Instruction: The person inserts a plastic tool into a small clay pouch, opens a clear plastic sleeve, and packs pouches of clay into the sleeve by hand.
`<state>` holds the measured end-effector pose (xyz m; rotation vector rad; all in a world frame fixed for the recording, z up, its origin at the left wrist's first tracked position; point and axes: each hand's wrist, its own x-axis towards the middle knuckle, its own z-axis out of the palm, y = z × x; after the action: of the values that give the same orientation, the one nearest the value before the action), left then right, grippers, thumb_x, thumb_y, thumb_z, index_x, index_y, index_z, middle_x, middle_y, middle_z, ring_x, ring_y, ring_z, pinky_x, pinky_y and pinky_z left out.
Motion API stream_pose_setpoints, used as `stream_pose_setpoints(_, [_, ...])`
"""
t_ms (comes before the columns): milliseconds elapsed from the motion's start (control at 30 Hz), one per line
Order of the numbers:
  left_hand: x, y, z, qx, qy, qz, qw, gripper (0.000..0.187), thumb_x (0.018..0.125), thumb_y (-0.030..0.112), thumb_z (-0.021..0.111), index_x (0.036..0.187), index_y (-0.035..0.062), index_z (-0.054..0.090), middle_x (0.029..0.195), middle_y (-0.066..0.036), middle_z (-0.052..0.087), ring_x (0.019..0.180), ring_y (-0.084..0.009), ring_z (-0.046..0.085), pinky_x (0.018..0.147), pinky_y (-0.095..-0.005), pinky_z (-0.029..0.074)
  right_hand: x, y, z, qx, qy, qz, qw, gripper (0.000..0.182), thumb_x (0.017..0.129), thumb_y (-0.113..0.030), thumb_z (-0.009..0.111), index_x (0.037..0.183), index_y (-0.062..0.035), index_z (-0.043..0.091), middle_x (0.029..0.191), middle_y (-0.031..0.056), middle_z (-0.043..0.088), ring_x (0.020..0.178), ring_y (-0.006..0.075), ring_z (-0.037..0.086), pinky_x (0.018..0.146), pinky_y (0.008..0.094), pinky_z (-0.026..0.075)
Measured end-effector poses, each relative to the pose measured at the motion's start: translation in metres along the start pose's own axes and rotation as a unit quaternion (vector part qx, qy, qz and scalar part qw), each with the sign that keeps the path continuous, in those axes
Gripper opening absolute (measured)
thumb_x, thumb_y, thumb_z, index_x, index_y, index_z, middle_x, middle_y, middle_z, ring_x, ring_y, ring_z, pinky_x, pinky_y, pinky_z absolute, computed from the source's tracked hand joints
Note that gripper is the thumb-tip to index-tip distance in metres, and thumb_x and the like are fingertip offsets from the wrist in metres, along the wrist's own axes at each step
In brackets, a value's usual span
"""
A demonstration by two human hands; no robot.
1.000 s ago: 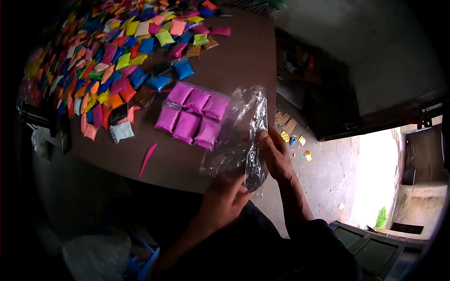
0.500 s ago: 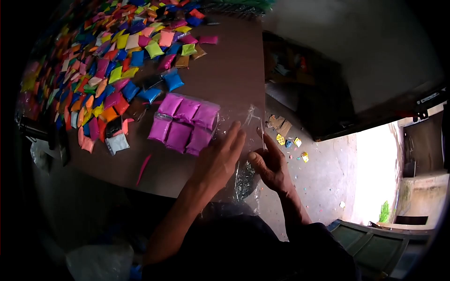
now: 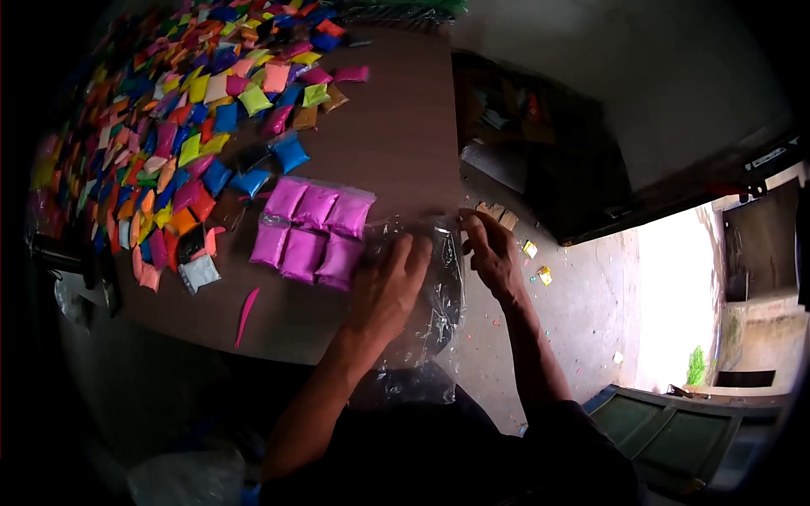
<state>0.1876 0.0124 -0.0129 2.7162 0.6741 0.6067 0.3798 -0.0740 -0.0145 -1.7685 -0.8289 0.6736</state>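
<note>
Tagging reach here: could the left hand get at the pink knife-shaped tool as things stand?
Probably yes: the pink knife-shaped tool lies uncovered on the tabletop, with bare surface between it and the left hand, at the clear plastic bag.

Hard to tell, near the middle of the frame: left hand (image 3: 388, 287) inside the clear bag (image 3: 434, 316) or on top of it. Can't see the part of the bag under that hand. Too blurry to make out any bag edge between the right hand's (image 3: 494, 260) fingertips. At the upper left, can't see beneath the top packets in the pile (image 3: 169, 139). At the top, cut off: green bundle (image 3: 409, 10). At the lower left, cut off: cloudy plastic (image 3: 190, 478).
</note>
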Motion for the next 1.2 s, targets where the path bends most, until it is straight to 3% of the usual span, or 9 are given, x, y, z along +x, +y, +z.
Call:
stream_pose_setpoints(100, [0.0, -0.003, 0.001, -0.018, 0.03, 0.038, 0.999, 0.053, 0.081, -0.003, 0.069, 0.132, 0.0108, 0.062, 0.116, -0.013, 0.057, 0.09, -0.0346, 0.069, 0.071, -0.0452, 0.061, 0.014, 0.011, 0.004, 0.074, -0.04, -0.053, 0.995, 0.035, 0.11, -0.025, 0.055, 0.133, -0.0021, 0.069, 0.094, 0.0017, 0.07, 0.069, 0.0066, 0.055, 0.059, 0.0241, 0.044])
stream_pose_setpoints(300, [-0.003, -0.001, 0.009, -0.046, -0.04, 0.01, 0.998, 0.058, 0.085, 0.002, 0.067, 0.14, 0.021, 0.063, 0.103, -0.011, 0.056, 0.085, -0.0337, 0.07, 0.073, -0.0482, 0.059, 0.021, 0.003, -0.006, 0.069, -0.133, 0.001, 0.989, 0.026, 0.107, -0.016, 0.06, 0.125, -0.0011, 0.071, 0.077, -0.0026, 0.063, 0.063, 0.0049, 0.05, 0.058, 0.0238, 0.043])
stream_pose_setpoints(400, [-0.003, -0.004, 0.021, -0.02, -0.006, 0.06, 0.998, 0.055, 0.087, 0.007, 0.067, 0.141, 0.0178, 0.063, 0.101, -0.012, 0.058, 0.084, -0.0325, 0.07, 0.071, -0.0473, 0.059, 0.017, 0.004, -0.006, 0.137, -0.116, 0.036, 0.983, 0.021, 0.105, -0.014, 0.063, 0.118, 0.0005, 0.072, 0.078, -0.0019, 0.063, 0.064, 0.0054, 0.052, 0.057, 0.0241, 0.043])
stream_pose_setpoints(533, [0.007, -0.006, 0.022, 0.046, -0.025, 0.056, 0.997, 0.05, 0.088, 0.013, 0.069, 0.138, 0.012, 0.063, 0.103, -0.012, 0.059, 0.085, -0.0316, 0.07, 0.067, -0.0456, 0.059, 0.014, 0.011, -0.011, 0.119, -0.098, 0.046, 0.987, 0.017, 0.102, -0.013, 0.069, 0.111, -0.0002, 0.074, 0.086, 0.0, 0.068, 0.071, 0.0063, 0.058, 0.061, 0.0233, 0.046])
stream_pose_setpoints(600, [0.01, -0.001, 0.026, 0.063, -0.013, -0.035, 0.997, 0.038, 0.096, 0.027, 0.073, 0.13, 0.0119, 0.07, 0.102, -0.011, 0.058, 0.086, -0.0322, 0.067, 0.069, -0.05, 0.054, 0.014, 0.02, -0.016, 0.147, -0.073, 0.08, 0.983, 0.016, 0.1, -0.015, 0.073, 0.108, -0.001, 0.074, 0.086, -0.0003, 0.068, 0.071, 0.0057, 0.058, 0.061, 0.0225, 0.046])
stream_pose_setpoints(800, [0.013, 0.003, 0.02, 0.089, 0.015, -0.047, 0.995, 0.041, 0.099, 0.033, 0.07, 0.13, 0.007, 0.064, 0.108, -0.012, 0.06, 0.086, -0.0314, 0.071, 0.068, -0.0437, 0.06, 0.009, 0.023, -0.017, 0.174, -0.041, 0.105, 0.978, 0.02, 0.1, -0.02, 0.074, 0.107, -0.0021, 0.074, 0.09, 0.0003, 0.069, 0.076, 0.0076, 0.061, 0.064, 0.0247, 0.049])
stream_pose_setpoints(1033, [0.008, -0.001, 0.025, 0.041, 0.022, -0.037, 0.998, 0.04, 0.093, 0.022, 0.077, 0.129, 0.0085, 0.069, 0.114, -0.012, 0.064, 0.095, -0.034, 0.069, 0.074, -0.0448, 0.058, 0.002, 0.015, -0.013, 0.203, -0.018, 0.141, 0.969, 0.023, 0.103, -0.023, 0.071, 0.112, -0.0024, 0.072, 0.093, 0.0024, 0.069, 0.082, 0.0108, 0.063, 0.067, 0.0263, 0.052])
stream_pose_setpoints(1100, [0.005, -0.004, 0.028, -0.033, 0.06, 0.024, 0.997, 0.036, 0.09, 0.018, 0.079, 0.124, 0.0074, 0.071, 0.116, -0.013, 0.067, 0.098, -0.035, 0.07, 0.076, -0.045, 0.059, 0.004, 0.021, -0.015, 0.215, -0.027, 0.125, 0.968, 0.021, 0.102, -0.021, 0.071, 0.11, -0.0017, 0.072, 0.091, 0.0023, 0.068, 0.081, 0.0109, 0.063, 0.068, 0.0263, 0.051])
stream_pose_setpoints(1200, [0.002, 0.0, 0.023, -0.102, 0.039, 0.013, 0.994, 0.032, 0.089, 0.019, 0.081, 0.117, 0.0061, 0.074, 0.115, -0.014, 0.068, 0.099, -0.0352, 0.07, 0.079, -0.0454, 0.059, 0.007, 0.021, -0.015, 0.207, -0.034, 0.118, 0.971, 0.02, 0.101, -0.018, 0.072, 0.11, -0.0007, 0.072, 0.089, 0.0021, 0.068, 0.079, 0.0106, 0.062, 0.068, 0.026, 0.051])
